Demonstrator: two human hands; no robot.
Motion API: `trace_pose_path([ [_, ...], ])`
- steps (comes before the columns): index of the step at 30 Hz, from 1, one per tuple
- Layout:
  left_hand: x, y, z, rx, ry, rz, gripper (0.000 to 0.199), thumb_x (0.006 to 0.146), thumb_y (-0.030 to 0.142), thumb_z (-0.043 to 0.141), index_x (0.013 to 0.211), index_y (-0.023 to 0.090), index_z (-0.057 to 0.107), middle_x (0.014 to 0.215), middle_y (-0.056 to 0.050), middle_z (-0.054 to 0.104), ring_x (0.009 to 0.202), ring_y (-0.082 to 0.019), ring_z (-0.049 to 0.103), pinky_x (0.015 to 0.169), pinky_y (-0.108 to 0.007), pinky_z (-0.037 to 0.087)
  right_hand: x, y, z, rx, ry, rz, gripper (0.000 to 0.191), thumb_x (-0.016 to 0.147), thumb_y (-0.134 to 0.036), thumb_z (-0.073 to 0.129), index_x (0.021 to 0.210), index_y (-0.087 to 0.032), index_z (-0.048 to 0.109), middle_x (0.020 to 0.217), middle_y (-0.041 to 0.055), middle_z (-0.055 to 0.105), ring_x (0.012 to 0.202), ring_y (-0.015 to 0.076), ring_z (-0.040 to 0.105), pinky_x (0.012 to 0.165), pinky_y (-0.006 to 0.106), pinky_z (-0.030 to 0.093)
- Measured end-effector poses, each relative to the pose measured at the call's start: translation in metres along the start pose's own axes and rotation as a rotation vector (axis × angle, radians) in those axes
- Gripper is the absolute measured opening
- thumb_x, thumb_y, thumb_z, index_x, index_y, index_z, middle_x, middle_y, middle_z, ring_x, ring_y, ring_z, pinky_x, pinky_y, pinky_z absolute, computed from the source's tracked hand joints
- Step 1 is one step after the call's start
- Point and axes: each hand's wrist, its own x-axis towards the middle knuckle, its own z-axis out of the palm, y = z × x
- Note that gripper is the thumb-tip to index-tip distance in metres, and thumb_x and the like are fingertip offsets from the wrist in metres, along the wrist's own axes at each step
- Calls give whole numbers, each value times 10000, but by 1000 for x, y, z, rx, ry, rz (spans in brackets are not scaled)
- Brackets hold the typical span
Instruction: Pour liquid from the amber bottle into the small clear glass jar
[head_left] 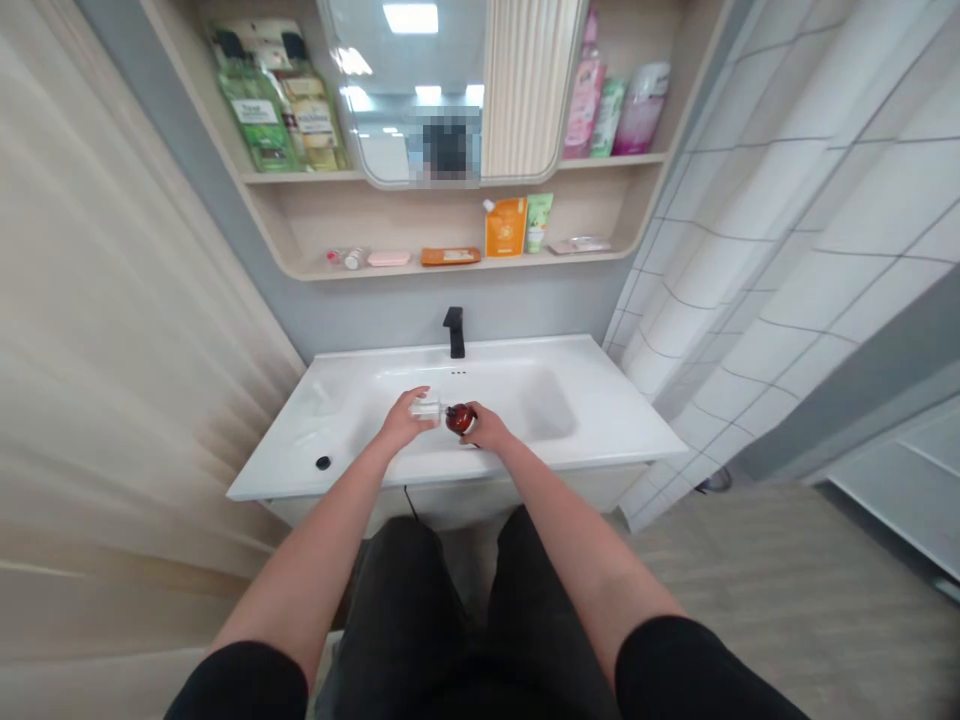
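Note:
Over the white sink basin (551,400) my two hands are close together. My left hand (403,420) is closed around a small clear container (426,408), which lies tilted on its side. My right hand (486,428) grips a brown bottle (459,420), its dark neck tipped left toward the clear container's mouth. The neck and the mouth meet or nearly meet; I cannot tell whether they touch. A small black cap (323,463) lies on the counter left of my left hand. Clear plastic (319,398), hard to make out, sits at the counter's left end.
A black faucet (455,333) stands behind the basin. Above it, a shelf (525,262) holds an orange pouch (506,227), a green tube (538,222) and a pink box (388,258). Green and yellow bottles (262,125) stand upper left. Curtains (97,350) hang at the left.

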Motion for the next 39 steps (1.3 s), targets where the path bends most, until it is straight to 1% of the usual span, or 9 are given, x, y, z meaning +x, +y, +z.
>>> trace_pose_path([
  [5,3,3,-2,24,-24,0,854,605,293,994,1409,263,710,1398,-105,636,1309,-321,659,1024,-464,635,1,0,0,2,-2,4,770,586,-138,964,1303,-246,701,1212,35,808,1084,292,763,1004,404,591],
  [11,7,4,-2,37,-31,20,849,604,304,988,1405,270,708,1405,-107,632,1316,-324,649,1003,-460,634,2,5,2,21,18,15,781,571,-154,980,1295,-263,707,1184,22,810,1067,293,765,985,408,597],
  [16,10,6,-3,58,-50,34,825,604,289,988,1381,266,714,1417,-112,631,1338,-321,634,999,-440,632,4,8,5,25,37,-8,780,569,-151,977,1293,-254,706,1179,24,810,1064,293,766,993,412,595],
  [23,14,12,-4,104,-67,55,817,616,264,969,1390,249,710,1386,-117,644,1308,-324,649,961,-429,637,3,4,3,19,33,10,788,564,-149,972,1297,-261,705,1187,25,809,1080,296,765,1002,418,599],
  [29,18,17,-6,157,-69,90,818,589,239,990,1364,262,731,1330,-95,668,1271,-316,665,1050,-472,612,2,5,3,29,44,1,782,574,-160,978,1297,-260,700,1205,29,807,1099,297,764,1015,420,593],
  [33,20,21,-6,166,-86,73,812,598,237,984,1369,266,732,1348,-105,659,1278,-321,664,994,-450,626,4,8,4,40,43,7,792,569,-158,982,1304,-248,698,1210,37,807,1097,294,766,1009,413,592],
  [39,22,28,-7,172,-111,64,822,593,222,969,1378,265,731,1350,-109,653,1275,-320,659,906,-400,631,2,5,3,43,47,22,807,573,-173,982,1323,-263,699,1164,18,812,1043,284,768,987,411,599],
])
